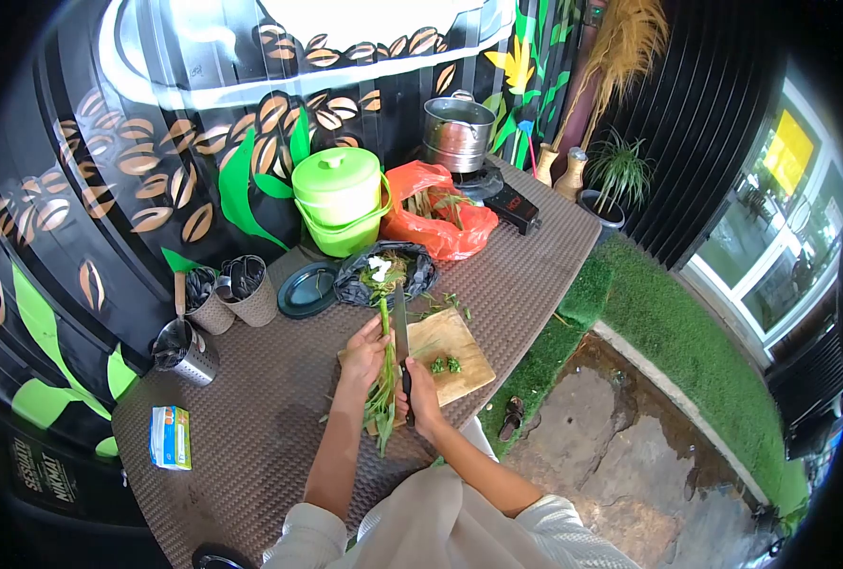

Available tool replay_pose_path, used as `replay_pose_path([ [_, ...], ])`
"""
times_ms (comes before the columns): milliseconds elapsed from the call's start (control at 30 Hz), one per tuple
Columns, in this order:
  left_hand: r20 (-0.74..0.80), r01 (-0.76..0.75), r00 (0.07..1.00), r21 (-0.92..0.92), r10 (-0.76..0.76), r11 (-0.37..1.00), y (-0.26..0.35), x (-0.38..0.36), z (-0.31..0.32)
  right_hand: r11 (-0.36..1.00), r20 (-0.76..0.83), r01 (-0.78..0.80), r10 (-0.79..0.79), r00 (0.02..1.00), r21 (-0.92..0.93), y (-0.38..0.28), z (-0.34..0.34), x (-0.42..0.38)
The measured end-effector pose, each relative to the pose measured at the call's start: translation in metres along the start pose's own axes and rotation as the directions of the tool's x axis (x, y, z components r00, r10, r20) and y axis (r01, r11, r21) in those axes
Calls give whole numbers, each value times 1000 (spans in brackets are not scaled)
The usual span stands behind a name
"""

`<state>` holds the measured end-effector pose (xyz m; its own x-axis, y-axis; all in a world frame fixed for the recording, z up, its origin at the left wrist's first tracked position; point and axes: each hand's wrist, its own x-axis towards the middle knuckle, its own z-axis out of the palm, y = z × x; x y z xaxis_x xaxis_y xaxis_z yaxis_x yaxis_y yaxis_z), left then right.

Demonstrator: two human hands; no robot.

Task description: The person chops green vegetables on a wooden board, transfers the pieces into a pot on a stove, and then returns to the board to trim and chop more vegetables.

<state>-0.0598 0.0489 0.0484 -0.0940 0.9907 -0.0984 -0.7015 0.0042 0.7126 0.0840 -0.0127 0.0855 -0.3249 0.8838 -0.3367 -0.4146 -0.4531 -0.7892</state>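
Note:
My left hand [363,355] is closed around a bunch of leafy green stalks [384,396]. Their pale stem ends point away from me, toward an open black plastic bag [353,285] with plant scraps inside. In my right hand [424,394] is a kitchen knife [401,327], gripped by its black handle, blade pointing up and away beside the stalks. Below and to the right lies a wooden cutting board [465,347], partly covered by my hands and the greens. Two small clumps of chopped greens [446,364] rest on it.
Behind the bag stand a lime-green lidded bucket [336,194], a red plastic bag [435,228] of greens and a metal pot [457,133] on a portable stove [509,204]. Utensil holders [250,294], a dark plate [307,290] and a small packet [170,437] sit left on the woven-patterned table [260,398].

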Motion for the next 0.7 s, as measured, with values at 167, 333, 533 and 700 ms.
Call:
replay_pose_path([
  [167,23,-22,1000,179,19,984,4,-12,13,995,-26,-85,87,996,55,6,-8,6],
  [333,-32,-45,998,251,55,967,2,-16,16,969,169,-176,147,975,176,4,-14,16],
  [533,-36,-101,992,336,120,937,-1,-17,15,974,162,-158,131,978,162,5,-12,21],
  [700,-16,-204,972,434,234,877,-5,-19,16,985,74,-118,109,991,125,0,-6,16],
])
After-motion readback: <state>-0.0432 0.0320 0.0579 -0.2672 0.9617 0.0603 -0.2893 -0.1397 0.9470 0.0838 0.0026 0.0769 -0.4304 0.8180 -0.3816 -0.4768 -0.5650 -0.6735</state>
